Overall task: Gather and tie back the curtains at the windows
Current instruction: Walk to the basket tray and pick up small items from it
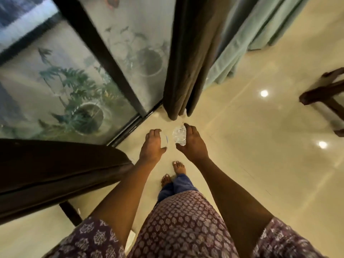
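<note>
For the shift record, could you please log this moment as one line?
left hand: holds clear piece | right hand: holds clear piece | brown curtain: hanging, untied

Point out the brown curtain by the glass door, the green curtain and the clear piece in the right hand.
brown curtain (pixel 188 58), head view, middle of its hanging folds
green curtain (pixel 247 34), head view, middle of its folds
clear piece (pixel 179 135), head view, its shiny centre
</note>
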